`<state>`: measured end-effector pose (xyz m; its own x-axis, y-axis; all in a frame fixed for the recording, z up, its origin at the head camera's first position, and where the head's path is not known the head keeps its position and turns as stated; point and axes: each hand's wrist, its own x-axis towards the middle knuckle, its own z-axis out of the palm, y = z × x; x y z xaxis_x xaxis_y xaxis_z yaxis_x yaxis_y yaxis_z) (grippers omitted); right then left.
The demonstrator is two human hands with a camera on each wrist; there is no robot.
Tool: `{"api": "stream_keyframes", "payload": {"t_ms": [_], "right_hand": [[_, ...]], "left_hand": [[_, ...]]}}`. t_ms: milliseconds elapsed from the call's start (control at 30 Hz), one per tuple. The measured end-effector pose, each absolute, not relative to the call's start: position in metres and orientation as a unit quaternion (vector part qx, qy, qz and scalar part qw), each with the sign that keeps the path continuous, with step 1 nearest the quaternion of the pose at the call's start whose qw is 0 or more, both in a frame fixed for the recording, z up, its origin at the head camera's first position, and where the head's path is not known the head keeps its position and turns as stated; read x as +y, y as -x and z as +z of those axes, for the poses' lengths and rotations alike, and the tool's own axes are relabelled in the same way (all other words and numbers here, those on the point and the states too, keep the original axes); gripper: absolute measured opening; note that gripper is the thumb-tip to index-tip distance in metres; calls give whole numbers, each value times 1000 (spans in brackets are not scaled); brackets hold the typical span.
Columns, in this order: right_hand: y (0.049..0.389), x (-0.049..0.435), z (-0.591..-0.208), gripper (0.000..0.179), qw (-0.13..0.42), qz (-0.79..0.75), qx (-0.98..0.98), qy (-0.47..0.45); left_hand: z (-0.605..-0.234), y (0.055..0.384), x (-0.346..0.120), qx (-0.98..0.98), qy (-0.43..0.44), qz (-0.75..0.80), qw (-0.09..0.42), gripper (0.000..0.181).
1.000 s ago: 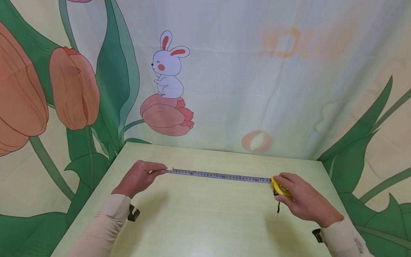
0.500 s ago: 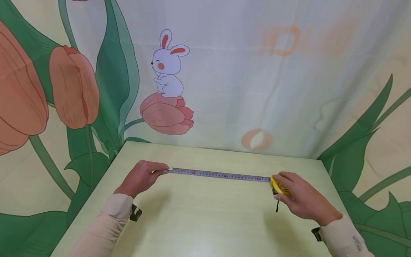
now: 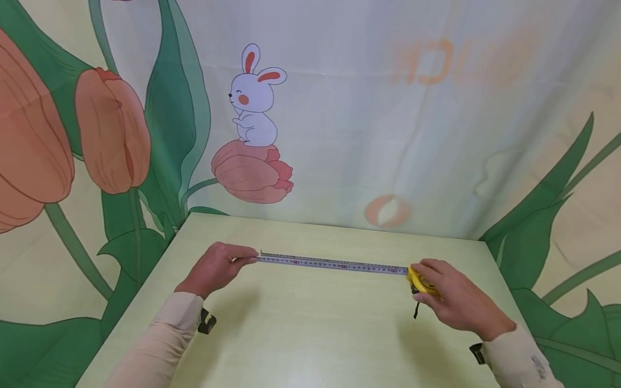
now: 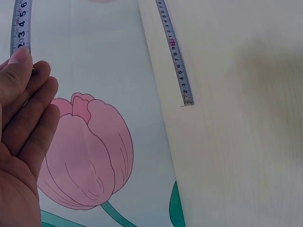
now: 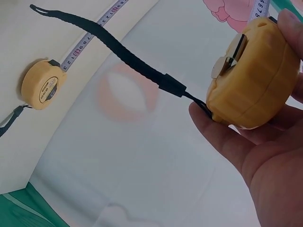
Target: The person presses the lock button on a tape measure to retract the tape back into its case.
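Observation:
In the head view my left hand (image 3: 216, 269) pinches the free end of a steel tape blade (image 3: 320, 263) between thumb and fingers. My right hand (image 3: 461, 299) grips the yellow tape measure case (image 3: 418, 280) from which this blade runs straight across. A black wrist strap (image 5: 128, 54) hangs from the case. A second tape measure (image 5: 43, 84) lies on the table with its blade (image 4: 177, 64) pulled out, roughly parallel behind the held one. In the head view the second case is hidden behind the held case and right hand.
Beneath both hands is a pale table (image 3: 310, 334), with its back edge against a printed curtain (image 3: 330, 134) of tulips and a rabbit. The second blade's hooked end (image 4: 188, 102) rests near that back edge.
My left hand has shifted slightly right with the blade end. My right hand has moved a little left, so the stretch of held blade between them is slightly shorter.

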<state>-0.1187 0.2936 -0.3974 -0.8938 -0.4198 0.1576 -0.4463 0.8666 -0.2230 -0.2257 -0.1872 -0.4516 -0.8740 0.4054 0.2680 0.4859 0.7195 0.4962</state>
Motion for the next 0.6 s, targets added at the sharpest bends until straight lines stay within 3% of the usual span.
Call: {"api": "stream_keyframes", "payload": {"t_ms": [600], "right_hand": [[121, 291, -401, 50, 62, 126, -963, -231]], "left_hand": [[-451, 227, -186, -925, 242, -286, 70, 27]]}}
